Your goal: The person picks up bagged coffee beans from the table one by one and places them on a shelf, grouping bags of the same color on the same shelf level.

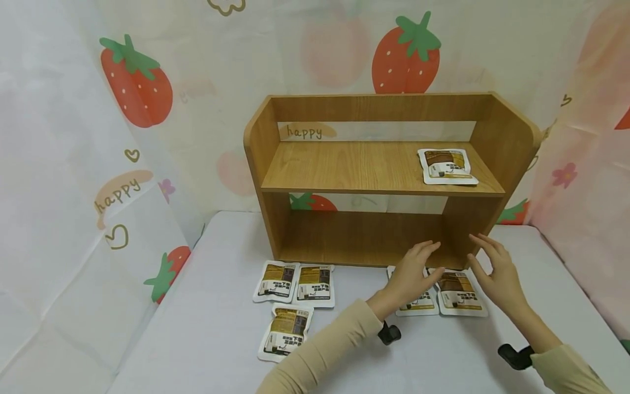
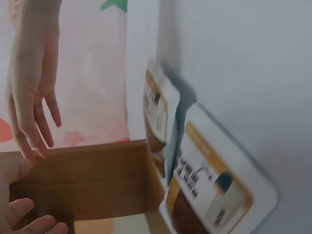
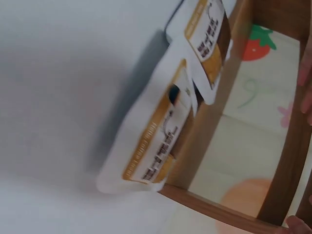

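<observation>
My left hand [image 1: 410,276] hovers over the right-hand pair of flat white-and-brown pouches, its fingers spread and holding nothing. My right hand [image 1: 499,279] is raised just to the right of them, fingers loosely bent and likewise holding nothing. Of that pair, the left pouch [image 1: 418,307] is partly hidden by the left hand, while the right pouch [image 1: 460,298] lies between both hands. They lie at the front edge of a two-tier wooden shelf [image 1: 364,238]. On its upper board rests another pouch [image 1: 447,166], at the right end.
Two pouches lie side by side before the shelf's left end, a left one [image 1: 276,282] and a right one [image 1: 314,285]. A third pouch [image 1: 285,331] lies nearer, close to the left sleeve [image 1: 320,350]. A strawberry-print curtain [image 1: 315,60] hangs behind the white table [image 1: 206,328].
</observation>
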### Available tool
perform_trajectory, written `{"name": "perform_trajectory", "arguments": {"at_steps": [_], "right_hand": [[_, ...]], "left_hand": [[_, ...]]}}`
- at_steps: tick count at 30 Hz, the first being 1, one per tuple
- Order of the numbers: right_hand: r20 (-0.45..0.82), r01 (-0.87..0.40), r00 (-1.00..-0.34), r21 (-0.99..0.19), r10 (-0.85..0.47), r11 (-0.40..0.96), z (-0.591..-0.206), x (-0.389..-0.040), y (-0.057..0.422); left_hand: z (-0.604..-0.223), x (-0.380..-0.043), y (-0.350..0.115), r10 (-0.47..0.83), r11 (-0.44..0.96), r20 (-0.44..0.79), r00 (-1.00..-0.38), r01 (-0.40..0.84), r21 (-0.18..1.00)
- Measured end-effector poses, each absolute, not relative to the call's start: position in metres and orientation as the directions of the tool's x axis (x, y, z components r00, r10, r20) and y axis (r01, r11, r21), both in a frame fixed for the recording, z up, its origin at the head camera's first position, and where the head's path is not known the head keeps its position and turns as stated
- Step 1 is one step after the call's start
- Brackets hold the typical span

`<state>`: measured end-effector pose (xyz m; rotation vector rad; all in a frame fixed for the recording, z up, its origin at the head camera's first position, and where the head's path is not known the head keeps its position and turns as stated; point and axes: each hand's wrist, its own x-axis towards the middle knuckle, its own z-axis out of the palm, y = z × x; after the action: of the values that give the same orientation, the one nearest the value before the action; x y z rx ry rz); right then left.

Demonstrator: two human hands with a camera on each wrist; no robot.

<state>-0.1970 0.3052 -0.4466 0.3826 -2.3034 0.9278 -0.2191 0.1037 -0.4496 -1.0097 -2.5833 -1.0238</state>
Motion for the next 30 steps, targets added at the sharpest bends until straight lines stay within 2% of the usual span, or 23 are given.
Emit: {"name": "perform_trajectory", "arguments": {"at_steps": [5,10,15,21,30], "right_hand": [[0.577,-0.433,-0.815,-0.545,-0.054,0.718,-0.453,-0.192,0.307],[0.501,-0.392,-0.862,-0.558,-0.079,0.731,-0.459,-0.187,0.309],[0.427,-0.349,-0.899,-0.565,-0.098,0.747,-0.466,-0.184,0.312],[0.338,-0.291,-0.935,-0.569,-0.105,0.769,-0.472,-0.182,0.318],[0.164,-0.170,-0.982,-0.574,-0.090,0.801,-0.483,-0.180,0.327]], "left_hand": [[-0.458,-0.212,0.106,0.547,0.502,0.309,-0.778,0.600,0.623],[-0.467,-0.210,0.110,0.567,0.512,0.230,-0.791,0.556,0.654],[-0.475,-0.208,0.114,0.580,0.540,0.181,-0.794,0.541,0.644],[-0.483,-0.208,0.119,0.573,0.566,0.182,-0.799,0.546,0.618],[-0.491,-0.207,0.123,0.593,0.569,0.111,-0.797,0.513,0.643]]}}
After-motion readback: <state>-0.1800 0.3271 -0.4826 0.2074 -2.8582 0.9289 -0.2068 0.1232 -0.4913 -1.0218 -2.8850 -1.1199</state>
